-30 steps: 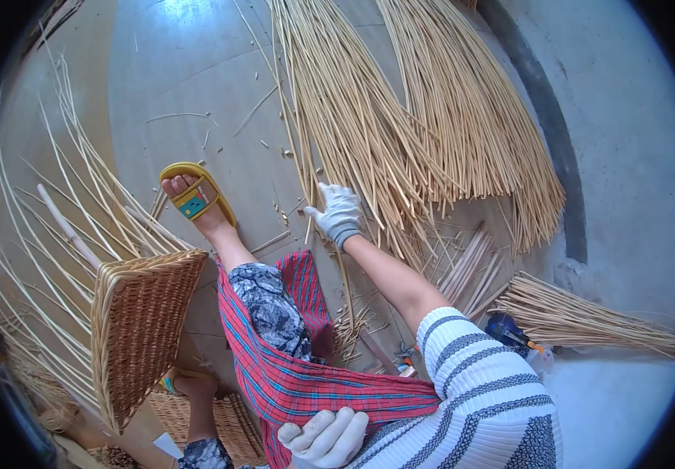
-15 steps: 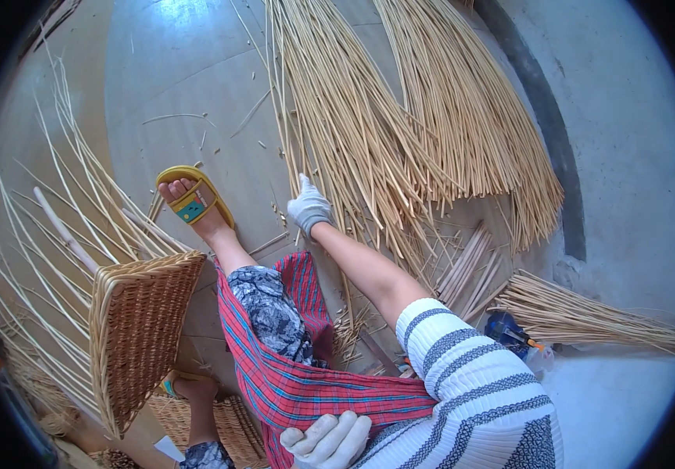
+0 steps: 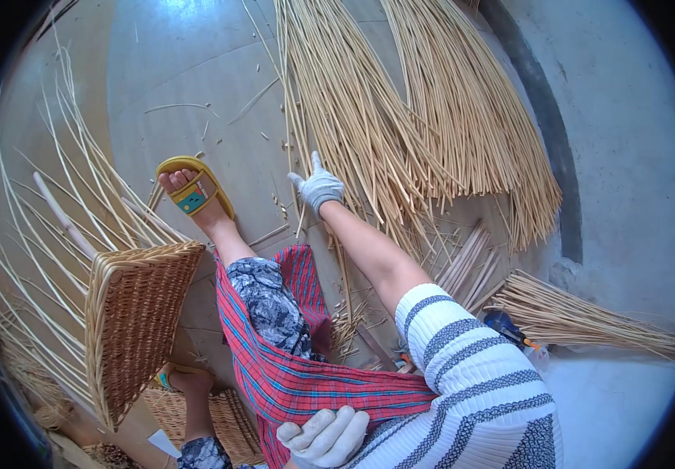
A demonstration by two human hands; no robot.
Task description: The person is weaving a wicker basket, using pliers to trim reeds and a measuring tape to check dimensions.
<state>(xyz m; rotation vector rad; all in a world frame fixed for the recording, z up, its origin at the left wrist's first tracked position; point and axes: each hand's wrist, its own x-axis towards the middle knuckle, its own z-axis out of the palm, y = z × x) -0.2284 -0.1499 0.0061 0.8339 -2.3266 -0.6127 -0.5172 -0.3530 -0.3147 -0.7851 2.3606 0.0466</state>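
Note:
My right hand (image 3: 320,187), in a pale grey glove, reaches out beside the left edge of a spread of long tan wicker rods (image 3: 353,117). Its thumb and forefinger are spread apart, with nothing visibly held. In my lap lies my left hand (image 3: 326,438), in a whitish glove, on a red checked cloth (image 3: 314,387). The fingers there are curled, and whatever they may hold is hidden. To my left a woven wicker piece (image 3: 138,324) stands tilted, long loose stakes (image 3: 56,227) fanning from it.
A second rod bundle (image 3: 470,117) lies at the right. A shorter bundle (image 3: 588,316) is near a blue tool (image 3: 506,324). Offcuts (image 3: 345,328) litter the floor by my knee. My foot in a yellow slipper (image 3: 197,187) is forward; another woven panel (image 3: 232,426) is below.
My right hand has shifted slightly right and its thumb and forefinger have spread apart. My left hand stays in my lap. The whole view has shifted slightly.

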